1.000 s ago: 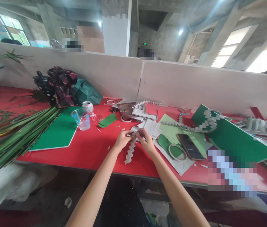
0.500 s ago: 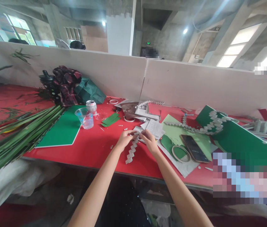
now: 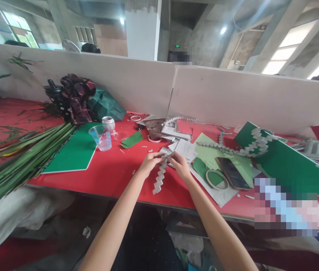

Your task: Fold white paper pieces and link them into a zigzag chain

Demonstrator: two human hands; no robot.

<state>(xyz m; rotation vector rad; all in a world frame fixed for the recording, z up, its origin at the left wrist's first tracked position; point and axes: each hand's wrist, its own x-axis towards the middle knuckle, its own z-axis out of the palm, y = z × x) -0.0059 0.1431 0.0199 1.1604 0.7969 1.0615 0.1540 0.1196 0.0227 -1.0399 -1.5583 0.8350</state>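
Between my hands is a zigzag chain of folded paper (image 3: 159,180), grey-white, its lower end hanging toward the table's front edge. My left hand (image 3: 150,164) pinches the chain's upper end from the left. From the right, my right hand (image 3: 178,164) closes its fingertips on the same end. The exact fold between the fingertips is too small to make out. Just beyond my hands lie loose sheets of printed paper (image 3: 186,150). A longer folded paper chain (image 3: 244,151) curves over the light green sheet (image 3: 204,140) and a green board to the right.
On the red table (image 3: 114,173) stand a plastic cup (image 3: 103,141) and a can (image 3: 109,124). Long green leaves (image 3: 35,150) cover the left side. A phone (image 3: 232,173) and a tape-like ring (image 3: 216,179) lie at right, near an upright green board (image 3: 295,165). A white partition (image 3: 136,82) closes the back.
The view has shifted slightly. Both hands keep their pinch at the chain's upper end, and the hanging part has moved a little to the right.
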